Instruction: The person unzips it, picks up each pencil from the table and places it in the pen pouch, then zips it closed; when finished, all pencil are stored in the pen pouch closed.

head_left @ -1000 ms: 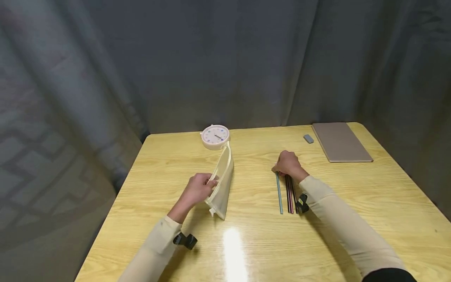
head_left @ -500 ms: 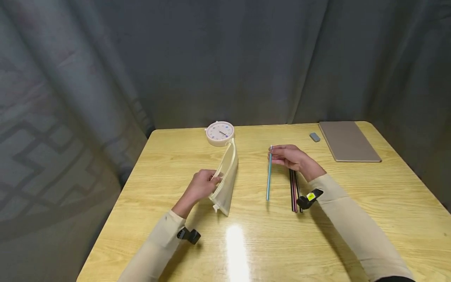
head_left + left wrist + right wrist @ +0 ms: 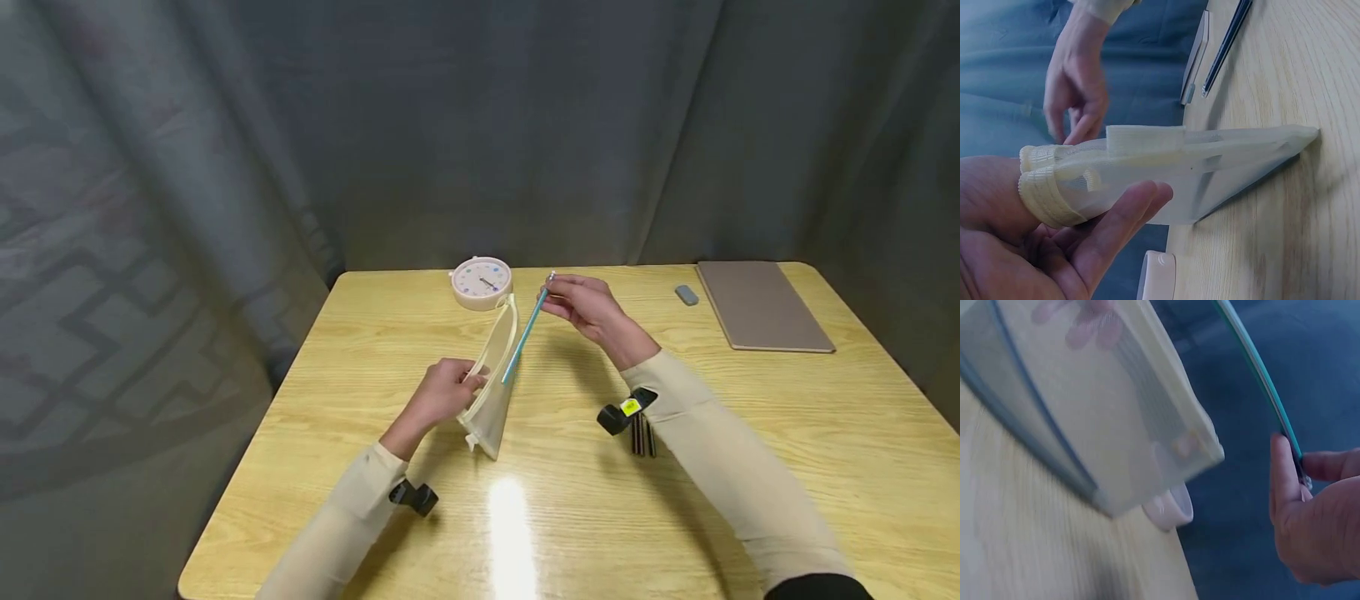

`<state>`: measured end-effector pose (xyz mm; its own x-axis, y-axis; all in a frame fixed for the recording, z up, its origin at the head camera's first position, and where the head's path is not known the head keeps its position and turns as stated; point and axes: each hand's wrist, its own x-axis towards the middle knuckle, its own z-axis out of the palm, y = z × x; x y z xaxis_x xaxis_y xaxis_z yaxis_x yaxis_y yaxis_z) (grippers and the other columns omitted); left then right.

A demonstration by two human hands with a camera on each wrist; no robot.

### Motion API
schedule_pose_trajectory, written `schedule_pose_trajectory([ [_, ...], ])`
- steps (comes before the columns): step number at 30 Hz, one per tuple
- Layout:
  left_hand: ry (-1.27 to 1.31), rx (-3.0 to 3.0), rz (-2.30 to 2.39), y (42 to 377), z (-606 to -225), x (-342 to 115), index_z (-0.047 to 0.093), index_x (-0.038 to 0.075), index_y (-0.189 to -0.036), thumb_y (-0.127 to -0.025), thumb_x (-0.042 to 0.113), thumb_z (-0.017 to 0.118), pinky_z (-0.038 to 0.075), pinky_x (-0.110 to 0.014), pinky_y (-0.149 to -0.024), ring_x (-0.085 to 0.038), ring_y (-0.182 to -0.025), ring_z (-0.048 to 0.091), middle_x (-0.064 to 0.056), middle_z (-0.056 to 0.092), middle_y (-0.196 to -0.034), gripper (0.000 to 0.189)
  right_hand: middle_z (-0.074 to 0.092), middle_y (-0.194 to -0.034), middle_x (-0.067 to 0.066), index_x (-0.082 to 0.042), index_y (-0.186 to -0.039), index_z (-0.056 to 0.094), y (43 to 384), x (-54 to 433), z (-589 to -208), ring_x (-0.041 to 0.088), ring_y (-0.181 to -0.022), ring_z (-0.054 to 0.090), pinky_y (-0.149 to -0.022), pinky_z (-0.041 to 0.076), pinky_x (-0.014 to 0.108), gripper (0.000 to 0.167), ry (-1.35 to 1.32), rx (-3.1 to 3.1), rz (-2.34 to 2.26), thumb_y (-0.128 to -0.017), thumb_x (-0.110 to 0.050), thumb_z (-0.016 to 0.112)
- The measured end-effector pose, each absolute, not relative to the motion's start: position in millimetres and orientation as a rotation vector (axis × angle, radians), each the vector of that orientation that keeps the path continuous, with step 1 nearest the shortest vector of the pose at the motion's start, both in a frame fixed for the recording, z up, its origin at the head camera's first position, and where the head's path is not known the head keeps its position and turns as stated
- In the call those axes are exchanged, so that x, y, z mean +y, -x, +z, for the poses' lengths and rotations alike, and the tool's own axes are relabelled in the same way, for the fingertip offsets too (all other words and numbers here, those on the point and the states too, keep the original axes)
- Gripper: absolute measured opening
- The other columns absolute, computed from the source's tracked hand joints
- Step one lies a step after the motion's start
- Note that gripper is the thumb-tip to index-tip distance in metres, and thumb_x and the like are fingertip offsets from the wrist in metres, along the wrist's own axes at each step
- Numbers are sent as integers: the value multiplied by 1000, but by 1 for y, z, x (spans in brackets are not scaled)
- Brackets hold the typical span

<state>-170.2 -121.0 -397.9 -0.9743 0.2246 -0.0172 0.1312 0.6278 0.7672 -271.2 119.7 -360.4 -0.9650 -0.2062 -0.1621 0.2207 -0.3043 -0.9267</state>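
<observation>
A cream see-through zip pouch (image 3: pixel 493 421) stands on its edge on the table, its mouth open. My left hand (image 3: pixel 441 390) pinches the near side of that mouth; in the left wrist view its fingers lie along the pouch's wall (image 3: pixel 1222 159). Up in the air, my right hand (image 3: pixel 588 307) grips a light-blue pencil (image 3: pixel 527 331) by its silver-tipped upper end. The pencil slants down to the left, and its lower end overlaps the pouch's mouth in the head view. In the right wrist view, thumb and fingers pinch the pencil (image 3: pixel 1265 378) near its end.
Several dark pencils (image 3: pixel 637 437) lie on the table, partly hidden under my right forearm. A round pink clock (image 3: pixel 481 282) sits just behind the pouch. At the back right are a grey eraser (image 3: pixel 686 295) and a brown notebook (image 3: pixel 765 307). Dark curtains hang behind.
My right hand has picked up the light-blue pencil from beside the dark ones and carried it up and left to the pouch. My left hand keeps its hold on the pouch.
</observation>
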Motion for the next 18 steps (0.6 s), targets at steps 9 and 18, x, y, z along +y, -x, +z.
schedule_pose_trajectory([
  [9,-361,2727,1242,171,-400,-116,66,4,-78,-102,7,60,28,-22,-46,-7,-47,38,4,50,-55,25,64,-82,0,15,-130,53,279,97,-367,4,-67,67,-68,57,16,31,-94,1900,-2390,-101,3,56],
  [18,-358,2768,1228,176,-400,-118,70,5,-80,-105,13,59,34,-22,-49,-8,-50,42,5,53,-58,28,66,-78,-1,18,-127,55,263,73,-370,2,-63,65,-65,58,17,32,28,2067,-2242,-98,4,60],
])
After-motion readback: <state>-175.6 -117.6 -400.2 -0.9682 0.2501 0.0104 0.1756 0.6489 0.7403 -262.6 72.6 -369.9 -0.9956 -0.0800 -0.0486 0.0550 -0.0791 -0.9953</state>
